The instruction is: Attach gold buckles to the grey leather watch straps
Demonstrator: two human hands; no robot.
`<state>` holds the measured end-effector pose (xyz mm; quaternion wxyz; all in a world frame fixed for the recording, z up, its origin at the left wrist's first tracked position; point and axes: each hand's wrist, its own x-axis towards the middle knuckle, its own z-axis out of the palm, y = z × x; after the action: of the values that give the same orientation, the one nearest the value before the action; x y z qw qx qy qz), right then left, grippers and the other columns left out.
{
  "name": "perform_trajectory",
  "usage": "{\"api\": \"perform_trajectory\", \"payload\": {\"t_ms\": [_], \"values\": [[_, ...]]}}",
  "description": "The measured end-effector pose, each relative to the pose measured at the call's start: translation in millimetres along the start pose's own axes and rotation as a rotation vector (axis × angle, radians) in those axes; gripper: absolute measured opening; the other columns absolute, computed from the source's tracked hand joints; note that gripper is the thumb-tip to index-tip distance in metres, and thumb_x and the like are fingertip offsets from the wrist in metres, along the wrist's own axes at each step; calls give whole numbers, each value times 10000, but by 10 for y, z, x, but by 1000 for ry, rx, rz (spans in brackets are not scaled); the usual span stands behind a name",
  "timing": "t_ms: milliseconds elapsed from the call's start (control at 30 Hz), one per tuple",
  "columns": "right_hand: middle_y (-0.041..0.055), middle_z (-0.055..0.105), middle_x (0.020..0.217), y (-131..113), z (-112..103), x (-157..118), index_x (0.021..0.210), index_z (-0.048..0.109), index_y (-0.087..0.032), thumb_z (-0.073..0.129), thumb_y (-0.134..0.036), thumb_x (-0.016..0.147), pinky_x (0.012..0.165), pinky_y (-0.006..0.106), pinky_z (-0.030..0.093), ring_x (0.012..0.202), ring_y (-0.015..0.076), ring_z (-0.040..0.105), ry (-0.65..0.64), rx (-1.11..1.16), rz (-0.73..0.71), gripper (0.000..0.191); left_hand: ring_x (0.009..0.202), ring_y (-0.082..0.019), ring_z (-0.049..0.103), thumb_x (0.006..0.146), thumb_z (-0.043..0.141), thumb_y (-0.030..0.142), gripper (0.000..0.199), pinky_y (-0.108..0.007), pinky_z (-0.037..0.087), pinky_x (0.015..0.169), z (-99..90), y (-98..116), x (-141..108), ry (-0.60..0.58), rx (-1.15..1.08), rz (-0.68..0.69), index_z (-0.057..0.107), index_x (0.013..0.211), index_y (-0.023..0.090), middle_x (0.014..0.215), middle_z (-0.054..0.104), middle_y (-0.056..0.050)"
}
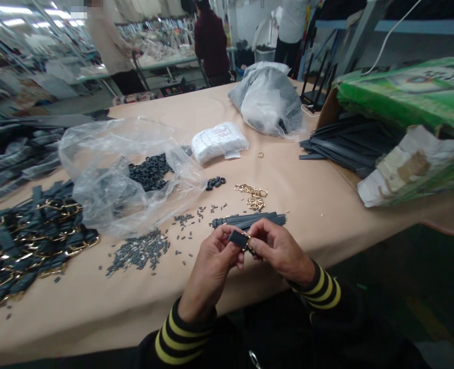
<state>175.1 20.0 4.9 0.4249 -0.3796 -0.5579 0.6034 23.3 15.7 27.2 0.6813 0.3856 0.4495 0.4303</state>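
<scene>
Near the table's front edge, my left hand [219,256] pinches a short dark strap piece [239,239] between thumb and fingers. The fingers of my right hand [275,248] close on the same piece at its right end, where a gold buckle [247,242] shows. The fingertips cover part of the buckle. Just behind my hands lies a bundle of dark strips [250,220]. Beyond the bundle are several loose gold buckles [254,195]. Many tiny dark pieces [142,251] are scattered to the left of my left hand.
A heap of buckled straps [15,241] is at the left. An open plastic bag [84,179] holds black loops [150,171]. Farther back are a white packet [219,142] and a full bag [265,102]. A green box [407,92] with dark strips stands right. People stand beyond the table [327,205].
</scene>
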Motion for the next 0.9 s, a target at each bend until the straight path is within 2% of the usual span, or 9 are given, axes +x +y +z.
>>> {"api": "perform_trajectory", "payload": {"t_ms": [67, 133, 333, 467, 567, 667, 733, 833, 900], "values": [[-12, 516, 751, -5, 33, -15, 895, 454, -186, 527, -222, 807, 513, 202, 456, 572, 74, 513, 72, 0, -25, 119, 485, -43, 478, 741, 633, 253, 169, -158, 409, 463, 35, -67, 8, 39, 1, 43, 519, 841, 178, 650, 541, 43], [3, 541, 801, -16, 39, -26, 949, 475, -199, 518, -183, 803, 553, 218, 470, 617, 87, 533, 84, -79, -80, 153, 493, -45, 477, 757, 615, 267, 165, -166, 422, 478, 51, -105, 9, 52, 28, 52, 500, 837, 181, 643, 528, 48], [43, 599, 863, -30, -2, -2, 927, 598, -201, 511, -129, 813, 723, 280, 473, 787, 137, 570, 47, -365, -394, 160, 495, -48, 495, 749, 620, 265, 186, -171, 447, 485, 45, -109, -45, 106, 30, 50, 474, 815, 171, 631, 509, 59], [59, 621, 864, -15, -1, 3, 941, 611, -201, 498, -154, 834, 754, 297, 477, 831, 155, 576, -30, -451, -489, 162, 516, -44, 500, 748, 620, 255, 157, -157, 449, 505, 38, -115, -87, 86, -17, -15, 513, 791, 149, 637, 528, 46], [55, 623, 830, -14, -2, -3, 897, 611, -195, 506, -167, 830, 736, 287, 475, 801, 154, 576, -28, -467, -463, 127, 547, -52, 511, 741, 624, 241, 142, -165, 461, 533, 34, -112, -117, 74, -42, -46, 549, 814, 145, 667, 545, 31], [29, 602, 759, -24, -8, -3, 841, 599, -197, 517, -160, 815, 680, 267, 459, 713, 136, 555, -9, -479, -396, 94, 692, -98, 557, 755, 604, 240, 146, -230, 494, 669, 24, -91, -147, 30, -34, -46, 591, 861, 140, 784, 583, -11], [15, 581, 733, -29, -8, -1, 816, 593, -195, 517, -152, 809, 646, 253, 442, 675, 124, 534, -15, -483, -342, 88, 715, -112, 558, 764, 591, 247, 135, -252, 488, 701, 15, -83, -152, 23, -12, -23, 605, 838, 135, 779, 587, -18], [14, 565, 762, -28, 0, -2, 804, 591, -189, 528, -167, 802, 634, 244, 428, 690, 122, 527, -21, -480, -255, 68, 612, -84, 524, 742, 609, 255, 123, -209, 465, 601, 15, -102, -128, 127, -2, 34, 603, 737, 131, 689, 563, 4], [15, 561, 792, -33, 6, -5, 803, 586, -187, 529, -186, 802, 631, 239, 430, 710, 123, 534, -9, -456, -192, 56, 587, -74, 514, 732, 614, 255, 119, -193, 452, 565, 24, -129, -105, 202, -33, 65, 601, 741, 137, 691, 563, 10]]}}
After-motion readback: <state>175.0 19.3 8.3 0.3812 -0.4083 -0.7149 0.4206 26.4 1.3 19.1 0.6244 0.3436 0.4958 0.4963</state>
